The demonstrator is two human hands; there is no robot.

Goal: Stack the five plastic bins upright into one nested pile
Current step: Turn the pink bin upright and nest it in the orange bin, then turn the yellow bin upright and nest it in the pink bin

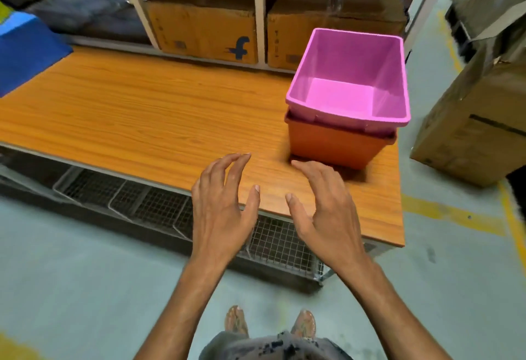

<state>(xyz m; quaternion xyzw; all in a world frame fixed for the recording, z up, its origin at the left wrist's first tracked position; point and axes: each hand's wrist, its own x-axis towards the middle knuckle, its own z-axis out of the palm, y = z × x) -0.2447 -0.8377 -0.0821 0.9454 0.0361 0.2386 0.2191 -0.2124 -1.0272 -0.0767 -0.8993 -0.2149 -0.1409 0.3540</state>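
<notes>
Now | wood-grain table (128,111) | grey floor (71,274) | cardboard boxes (205,29) behind | left hand (222,217), right hand (327,211) spread, holding nothing

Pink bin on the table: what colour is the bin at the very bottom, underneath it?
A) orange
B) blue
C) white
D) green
A: the pink bin sits upright and nested at the top of the pile, and the bin at the bottom, resting on the wooden table, is the orange bin.
</notes>
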